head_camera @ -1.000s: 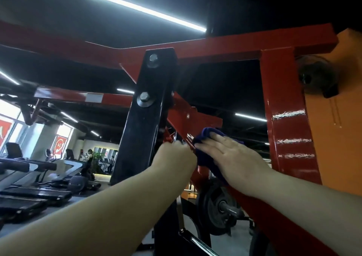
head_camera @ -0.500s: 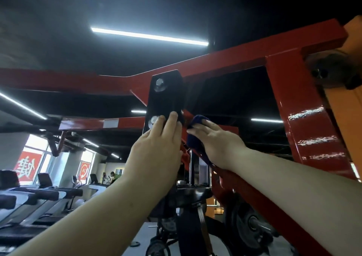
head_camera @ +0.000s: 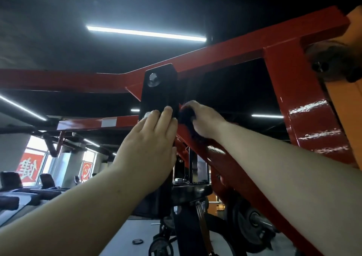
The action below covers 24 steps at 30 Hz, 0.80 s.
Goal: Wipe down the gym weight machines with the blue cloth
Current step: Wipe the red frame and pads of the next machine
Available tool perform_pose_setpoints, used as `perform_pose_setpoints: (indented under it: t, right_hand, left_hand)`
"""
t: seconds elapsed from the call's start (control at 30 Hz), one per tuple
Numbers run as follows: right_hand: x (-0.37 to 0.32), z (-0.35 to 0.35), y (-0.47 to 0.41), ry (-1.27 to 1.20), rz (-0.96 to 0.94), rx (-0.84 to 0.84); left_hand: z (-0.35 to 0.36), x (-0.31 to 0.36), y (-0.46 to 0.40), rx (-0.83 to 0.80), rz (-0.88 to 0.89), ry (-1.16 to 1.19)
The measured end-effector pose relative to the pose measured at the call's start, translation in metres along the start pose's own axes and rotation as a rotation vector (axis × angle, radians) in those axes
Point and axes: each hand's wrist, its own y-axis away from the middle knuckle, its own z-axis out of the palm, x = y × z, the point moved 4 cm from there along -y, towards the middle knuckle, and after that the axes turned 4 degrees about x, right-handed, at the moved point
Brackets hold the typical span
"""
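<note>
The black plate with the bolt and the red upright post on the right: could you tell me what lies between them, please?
In the head view, between the black plate and the red post is a dark open gap; low in it, the right hand grips the blue cloth.

Glossy red-painted metal frame (head_camera: 305, 107), chipped in places; smooth black metal plate (head_camera: 159, 97) with shiny steel bolt (head_camera: 153, 78); dark blue soft cloth (head_camera: 186, 115).

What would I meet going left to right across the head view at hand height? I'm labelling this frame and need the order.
Red window sign → left hand, flat on the black bracket plate → blue cloth → right hand gripping it → red upright post.
</note>
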Motion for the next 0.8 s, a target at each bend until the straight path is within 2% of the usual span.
perform_pose_setpoints:
  t: [0.03, 0.1, 0.17, 0.23, 0.37, 0.43, 0.53, 0.6, 0.73, 0.8]
  right_hand:
    - [0.002, -0.006, -0.007, -0.128, 0.078, 0.020]
    - [0.007, -0.015, -0.017, -0.221, 0.198, -0.035]
    - [0.008, -0.016, -0.031, -0.148, 0.257, -0.154]
    - [0.006, -0.001, -0.045, -0.015, 0.267, -0.202]
    - [-0.005, 0.004, -0.040, -0.091, 0.171, -0.159]
    - [-0.002, -0.013, -0.024, -0.055, 0.163, -0.247]
    - [0.019, -0.038, -0.003, 0.073, 0.309, -0.412]
    - [0.019, -0.034, -0.008, 0.103, 0.311, -0.394]
    - [-0.001, -0.017, -0.004, 0.030, 0.239, -0.231]
    - [0.001, -0.024, 0.008, 0.172, 0.184, -0.257]
  left_hand:
    - [-0.003, -0.001, -0.002, -0.020, -0.004, 0.005]
    - [-0.005, -0.003, -0.006, -0.037, -0.021, 0.019]
    - [-0.006, 0.001, -0.005, -0.060, -0.037, 0.023]
    - [-0.004, 0.009, -0.003, -0.055, -0.039, 0.014]
    - [-0.005, 0.008, -0.002, -0.018, -0.062, 0.099]
    - [-0.007, 0.003, 0.000, 0.010, -0.087, 0.180]
    - [-0.004, 0.003, 0.002, -0.011, -0.123, 0.252]
    - [-0.001, 0.006, 0.002, -0.010, -0.144, 0.246]
    - [0.000, 0.013, 0.001, -0.052, -0.178, 0.179]
    - [-0.001, 0.018, 0.000, -0.072, -0.162, 0.143]
